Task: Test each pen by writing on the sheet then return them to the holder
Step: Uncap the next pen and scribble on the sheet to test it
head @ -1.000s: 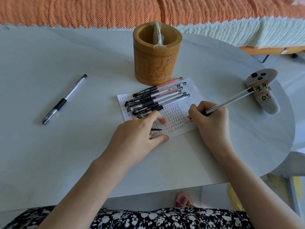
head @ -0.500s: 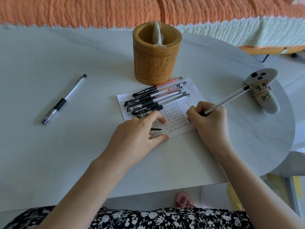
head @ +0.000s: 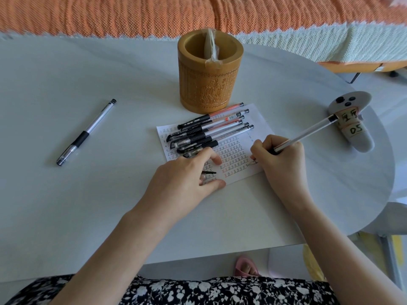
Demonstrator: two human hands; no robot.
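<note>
Pen (head: 308, 133), clear barrel, under test: the right hand (head: 280, 157) is gripping it in curled fingers, tip on the sheet (head: 259, 119) near its right edge. Over the last second the barrel is only rocking slightly, so a stroke is probably being written. The left hand (head: 187, 179) is staying put, index and thumb pressing the sheet, curled fingers pinching a black cap (head: 209, 172). The pen bundle (head: 211, 130) is lying on the sheet; the holder (head: 210, 73), just behind, is awaiting returns.
</note>
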